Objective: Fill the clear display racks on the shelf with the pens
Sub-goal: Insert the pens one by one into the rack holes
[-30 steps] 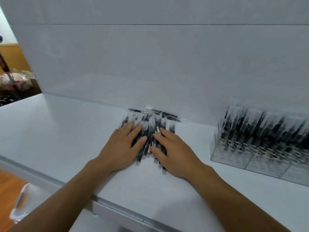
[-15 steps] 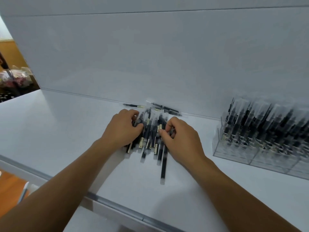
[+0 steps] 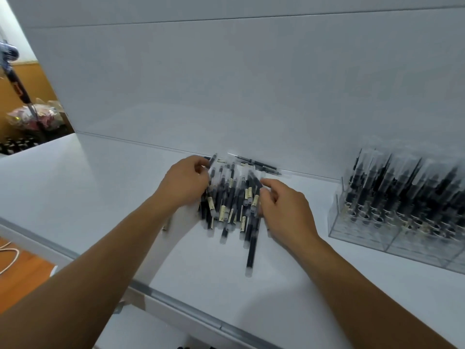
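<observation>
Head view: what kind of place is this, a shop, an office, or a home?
Most likely a stationery shop or its stockroom. A white display shelf holds a loose pile of labelled black pens, and a clear rack to the right is packed with more.

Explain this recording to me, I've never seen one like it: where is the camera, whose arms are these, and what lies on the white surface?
No machine here: a person works with bare hands, and the one camera sits on their head, looking forward and down. The left hand and right hand curl their fingers round the two sides of a pile of pens lying on the white shelf. One loose pen sticks out of the pile toward the person. At the right stands a clear display rack, holding pens that stand upright or lean.
</observation>
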Tool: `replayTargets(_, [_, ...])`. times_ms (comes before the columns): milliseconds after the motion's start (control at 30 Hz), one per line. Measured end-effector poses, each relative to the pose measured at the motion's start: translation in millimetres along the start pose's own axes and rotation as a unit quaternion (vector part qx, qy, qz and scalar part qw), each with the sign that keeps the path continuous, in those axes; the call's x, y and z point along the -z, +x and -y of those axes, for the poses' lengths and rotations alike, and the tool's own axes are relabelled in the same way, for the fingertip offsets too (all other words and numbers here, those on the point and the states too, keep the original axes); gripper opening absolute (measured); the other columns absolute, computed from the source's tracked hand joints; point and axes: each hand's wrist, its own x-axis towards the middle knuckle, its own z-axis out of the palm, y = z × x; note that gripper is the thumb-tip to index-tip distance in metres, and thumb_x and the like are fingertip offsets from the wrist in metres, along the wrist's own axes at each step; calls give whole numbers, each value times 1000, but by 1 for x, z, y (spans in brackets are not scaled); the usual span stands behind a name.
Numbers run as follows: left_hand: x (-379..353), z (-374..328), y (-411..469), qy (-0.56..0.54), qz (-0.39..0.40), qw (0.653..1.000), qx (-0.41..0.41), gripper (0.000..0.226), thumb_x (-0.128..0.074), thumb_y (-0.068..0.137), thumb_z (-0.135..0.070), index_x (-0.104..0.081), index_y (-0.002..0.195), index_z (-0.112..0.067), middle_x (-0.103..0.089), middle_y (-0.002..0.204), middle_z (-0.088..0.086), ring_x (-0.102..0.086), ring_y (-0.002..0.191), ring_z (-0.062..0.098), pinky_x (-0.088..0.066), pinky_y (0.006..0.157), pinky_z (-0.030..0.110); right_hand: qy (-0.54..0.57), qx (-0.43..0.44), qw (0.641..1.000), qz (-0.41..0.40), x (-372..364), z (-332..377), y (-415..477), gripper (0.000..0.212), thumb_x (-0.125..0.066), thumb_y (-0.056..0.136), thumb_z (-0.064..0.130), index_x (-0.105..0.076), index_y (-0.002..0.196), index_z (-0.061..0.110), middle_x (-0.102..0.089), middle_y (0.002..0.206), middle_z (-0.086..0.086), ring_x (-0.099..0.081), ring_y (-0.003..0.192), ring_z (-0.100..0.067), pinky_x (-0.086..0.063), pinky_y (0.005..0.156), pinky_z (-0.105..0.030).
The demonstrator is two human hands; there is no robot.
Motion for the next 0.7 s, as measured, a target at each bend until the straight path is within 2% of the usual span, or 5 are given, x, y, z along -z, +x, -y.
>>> replayTargets(67, [13,7,-5,-108,-29,993,35,19,-48,95,-15,-56,109,-25,-59,94,-7,-65,68,9,-54,62,27,9,1,1000,-9,1,1,0,32,-37,102,30,-64,119,25,-66,71,9,-61,56,-6,-49,58,-23])
replayTargets(133, [28,20,-11,-115,-61,989,68,17,-50,92,-16,-53,105,-26,-58,92,-6,-60,68,9,-46,58,25,34,-3,999,-21,1,2,1,33,-38,103,31,-62,124,26,-67,73,8,-61,55,-5,-48,54,-20])
replayTargets(367, [43,54,-37,144,8,984,102,34,-66,84,-44,-47,104,-24,-59,87,-8,-53,76,5,-36,58,24,57,25,998,-14,-4,10,-6,20,-44,102,33,-62,109,28,-66,74,15,-62,70,-1,-51,66,-30])
replayTargets(567, [29,35,-34,289,41,955,54,23,-51,92,-26,-54,109,-11,-59,89,4,-56,84,25,-40,68,30,88,38,995,20,-2,7,-11,5,-50,99,35,-50,104,33,-69,73,22,-61,75,9,-44,63,-22])
replayTargets(700, [29,31,-36,249,21,967,55,16,-52,92,-24,-62,96,-13,-61,79,2,-56,73,22,-40,63,29,119,52,991,20,-1,12,-12,7,-49,100,33,-49,107,34,-69,81,25,-65,71,1,-53,68,-32])
